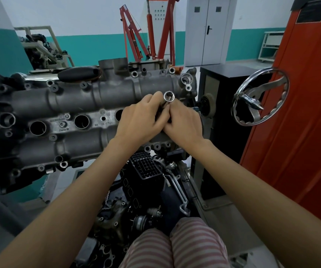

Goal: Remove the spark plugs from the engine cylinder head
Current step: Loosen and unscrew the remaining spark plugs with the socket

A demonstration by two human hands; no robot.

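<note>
Both hands are on the socket tube (167, 99), the long spark plug socket standing up out of the right-hand plug well of the cylinder head (74, 101). Left hand (142, 117) has its grip curled round the tube's shaft from the left; right hand (182, 120) pinches it from the right, fingers touching the left hand's. So both grips are clamped on the tube, nothing slack. The open square-drive end faces the camera and has no ratchet or bar in it. Three other plug wells (81, 121) show as dark open holes along the middle of the head; I can't tell if plugs sit at the bottom, too dark. No spark plug is visible anywhere, and the one under the tube is hidden by the hands. Risks: the tube looks tilted off the well's axis, so if it's turned that way it may ride up on the plug hex and round it, or side-load and crack the porcelain. Lifting out by hand, the plug may drop back down the well if the socket's insert doesn't hold it. The head sits on a stand with a handwheel (260, 96) just to the right; hard sideways force could rock it. There's loose engine junk below the knees, so a dropped plug gets lost there.
</note>
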